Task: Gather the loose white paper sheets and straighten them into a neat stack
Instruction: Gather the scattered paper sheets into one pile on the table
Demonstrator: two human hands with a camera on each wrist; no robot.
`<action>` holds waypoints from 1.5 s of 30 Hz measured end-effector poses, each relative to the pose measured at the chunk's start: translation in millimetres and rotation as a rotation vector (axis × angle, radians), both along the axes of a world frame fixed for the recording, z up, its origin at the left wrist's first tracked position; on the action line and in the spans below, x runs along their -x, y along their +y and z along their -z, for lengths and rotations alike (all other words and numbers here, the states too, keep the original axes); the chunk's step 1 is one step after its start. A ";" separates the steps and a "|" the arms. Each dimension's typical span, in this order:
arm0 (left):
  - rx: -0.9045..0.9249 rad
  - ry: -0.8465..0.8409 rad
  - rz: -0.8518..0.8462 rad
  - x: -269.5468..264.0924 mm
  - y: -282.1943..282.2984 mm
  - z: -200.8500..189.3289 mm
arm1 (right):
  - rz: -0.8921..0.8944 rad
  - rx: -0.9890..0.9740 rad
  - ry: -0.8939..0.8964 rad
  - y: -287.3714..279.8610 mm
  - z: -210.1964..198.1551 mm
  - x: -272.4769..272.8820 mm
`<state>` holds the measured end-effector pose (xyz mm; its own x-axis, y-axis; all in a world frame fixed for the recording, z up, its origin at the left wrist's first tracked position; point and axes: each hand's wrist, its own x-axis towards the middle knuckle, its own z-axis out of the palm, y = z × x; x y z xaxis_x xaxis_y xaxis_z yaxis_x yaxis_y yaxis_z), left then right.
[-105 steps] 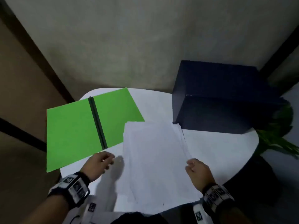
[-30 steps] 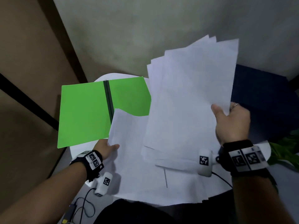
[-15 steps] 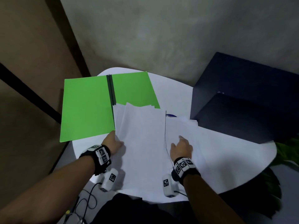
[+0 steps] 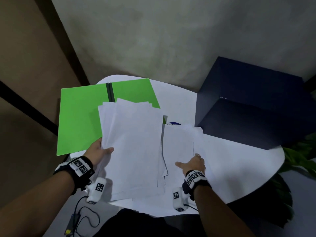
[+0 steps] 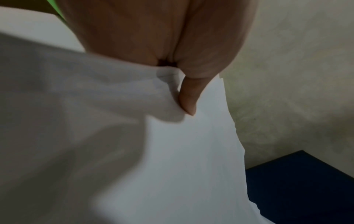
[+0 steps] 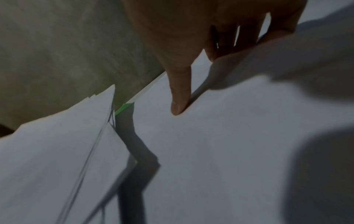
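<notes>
Head view puts me midway through the gathering step. My left hand (image 4: 98,152) grips a fanned bundle of white sheets (image 4: 133,147) by its left edge, thumb on top and the other fingers hidden beneath; the left wrist view confirms the thumb pressing into the paper. That bundle is raised off the bench (image 4: 239,161), its far end overhanging the open green folder (image 4: 80,120) at the bench's far left corner. The sheet edges are staggered, so nothing is squared.

My right hand (image 4: 192,164) lies with its fingers released, flat on a second group of loose sheets (image 4: 179,142) lying on the bench just right of the bundle, toward the dark blue box (image 4: 248,106) at the far right edge. In the right wrist view the thumb and fingertips rest on that paper without pinching it.

As I judge it, the next move is to slide or lift the right-hand sheets under or onto the bundle, then stand the whole lot on edge and tap it against the bench. Thin sheets slip easily, so I'd want a firm pinch first.
</notes>
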<state>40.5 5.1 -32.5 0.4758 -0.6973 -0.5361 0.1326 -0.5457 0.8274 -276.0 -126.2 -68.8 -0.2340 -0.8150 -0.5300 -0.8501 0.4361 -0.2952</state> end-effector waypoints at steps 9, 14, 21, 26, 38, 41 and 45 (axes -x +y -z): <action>-0.039 0.098 0.013 -10.0 5.6 5.8 | 0.020 0.073 -0.255 -3.7 -22.5 7.7; -0.071 0.046 0.055 -1.4 5.1 7.5 | -0.043 0.389 -0.280 -12.3 -82.2 23.0; -0.171 -0.182 0.190 -22.2 -0.6 82.5 | 0.013 0.799 -0.437 -44.0 -197.6 44.2; -0.263 -0.247 0.284 -5.8 -8.8 65.0 | 0.010 0.722 -0.653 -49.1 -199.2 27.3; -0.309 -0.101 0.184 19.4 -22.0 22.7 | -0.302 0.081 -0.177 -13.7 -6.1 -49.3; -0.377 -0.380 0.314 23.9 -27.6 20.4 | -0.365 0.056 -0.253 1.1 -1.7 -58.6; -0.369 -0.422 0.258 22.6 -27.3 30.6 | -0.180 0.134 -0.128 1.2 -0.9 -27.9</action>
<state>18.0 -22.1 -63.1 0.5404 -0.6221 -0.5665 -0.3391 -0.7772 0.5301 -248.2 -125.0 -67.9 -0.0171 -0.9025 -0.4304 -0.8623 0.2312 -0.4505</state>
